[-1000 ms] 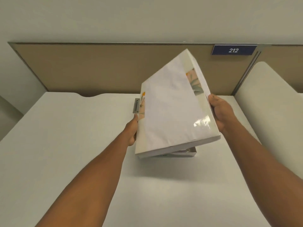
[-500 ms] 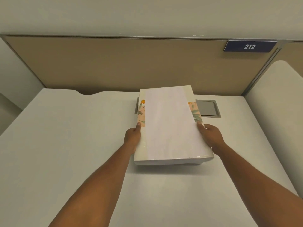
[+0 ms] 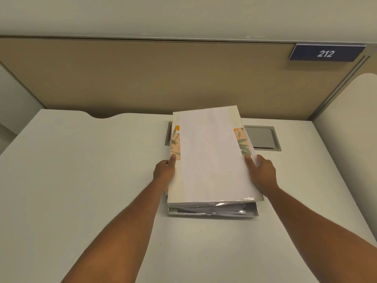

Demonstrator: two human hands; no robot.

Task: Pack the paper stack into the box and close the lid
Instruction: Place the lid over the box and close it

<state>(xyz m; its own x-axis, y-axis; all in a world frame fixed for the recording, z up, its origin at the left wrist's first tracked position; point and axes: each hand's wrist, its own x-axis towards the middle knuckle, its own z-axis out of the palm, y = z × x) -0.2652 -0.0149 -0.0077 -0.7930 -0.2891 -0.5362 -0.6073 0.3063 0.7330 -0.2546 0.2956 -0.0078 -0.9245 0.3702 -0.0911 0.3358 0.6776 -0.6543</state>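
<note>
On the white tabletop (image 3: 81, 180) in front of you, both of your hands grip one white lid (image 3: 212, 156) by its long sides. Your left hand (image 3: 164, 170) has its thumb pressed on the top face at the left edge, with the fingers curled out of sight beneath; your right hand (image 3: 262, 172) mirrors it, thumb on top at the right edge and fingers wrapped down the side. The lid is plain white on top, with a floral band (image 3: 175, 142) of orange blossom and green leaves showing at both side edges, and a glossy film catches light along its near edge. No writing can be read on it.

Directly under the lid's near edge sits the box (image 3: 212, 213), shiny and silvery at its front rim, resting on the tabletop. The lid stands a little above it, not seated. Whether the paper stack lies inside you cannot tell, since the lid covers it.

Behind the lid, a grey recessed panel (image 3: 262, 137) is set into the tabletop. On the tan partition (image 3: 142, 78), at upper right, a dark blue sign (image 3: 326, 53) reads "212" in white numerals.
</note>
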